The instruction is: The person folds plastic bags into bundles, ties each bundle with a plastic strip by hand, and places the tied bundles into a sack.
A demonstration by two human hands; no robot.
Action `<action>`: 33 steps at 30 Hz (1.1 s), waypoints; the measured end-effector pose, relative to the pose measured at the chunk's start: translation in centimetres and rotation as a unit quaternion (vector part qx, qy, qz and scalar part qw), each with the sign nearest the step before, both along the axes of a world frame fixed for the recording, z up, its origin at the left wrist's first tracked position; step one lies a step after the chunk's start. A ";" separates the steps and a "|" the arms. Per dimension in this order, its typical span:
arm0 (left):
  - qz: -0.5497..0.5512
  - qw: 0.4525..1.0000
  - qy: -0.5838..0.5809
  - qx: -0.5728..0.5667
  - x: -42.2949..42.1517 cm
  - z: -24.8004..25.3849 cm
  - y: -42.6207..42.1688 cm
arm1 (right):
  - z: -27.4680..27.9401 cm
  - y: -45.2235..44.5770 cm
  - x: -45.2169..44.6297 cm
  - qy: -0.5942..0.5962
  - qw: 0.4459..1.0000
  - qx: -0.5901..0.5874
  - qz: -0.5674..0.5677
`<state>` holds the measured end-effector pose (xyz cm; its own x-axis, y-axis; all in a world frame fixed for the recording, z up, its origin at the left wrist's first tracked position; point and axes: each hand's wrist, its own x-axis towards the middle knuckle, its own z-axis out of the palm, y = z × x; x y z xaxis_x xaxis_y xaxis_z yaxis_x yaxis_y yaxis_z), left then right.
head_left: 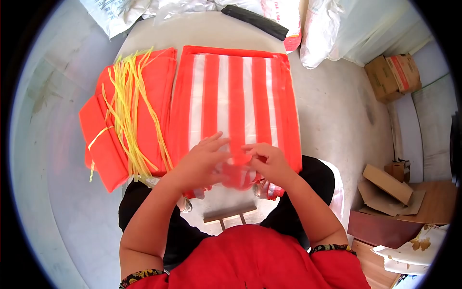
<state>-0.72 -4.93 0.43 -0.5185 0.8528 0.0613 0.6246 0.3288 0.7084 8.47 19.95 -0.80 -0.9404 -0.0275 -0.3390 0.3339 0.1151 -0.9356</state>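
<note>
A stack of red-and-clear striped bags (235,96) lies on the table in front of me. Over its near edge, my right hand (273,164) is closed with thumb and fingertips together, pinching a bit of the red striped bag material. My left hand (204,163) is at the left of that spot, its fingers apart and slightly blurred, with the palm hidden. Between the hands, a loose part of a bag (236,176) hangs past the table edge, smeared by motion. Yellow strips (129,108) lie in a long bundle on folded red bags (159,96) at the left.
A red roll (107,151) tied with a yellow strip lies at the table's left edge. A black rolled item (255,22) and white sacks (183,6) are at the far side. Cardboard boxes (393,77) stand on the floor (337,106) to the right.
</note>
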 end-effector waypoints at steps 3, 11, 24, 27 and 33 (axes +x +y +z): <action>0.059 0.998 0.021 0.022 0.2 -1.6 0.6 | 0.5 0.2 -0.9 0.003 0.998 0.056 0.025; 0.061 0.997 0.040 0.011 0.3 -0.5 1.0 | 1.0 -1.6 -2.0 0.161 0.963 0.191 0.099; 0.443 0.772 -0.360 0.281 -1.3 -1.3 -3.3 | 1.5 -1.0 -3.4 0.018 0.994 -0.082 -0.069; 0.433 0.720 -0.434 0.327 -1.1 -1.3 -3.1 | 1.0 -0.5 -3.3 0.011 0.990 -0.125 -0.066; 0.453 0.734 -0.390 0.322 -0.9 -1.4 -2.9 | 0.5 -0.4 -3.2 0.008 0.987 -0.144 -0.074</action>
<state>-1.61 -7.80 -1.00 -0.9470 0.0607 -0.3153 -0.3210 -0.2010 0.9255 5.26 19.51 -0.35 -0.9466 0.0176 -0.3218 0.3116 -0.2053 -0.9278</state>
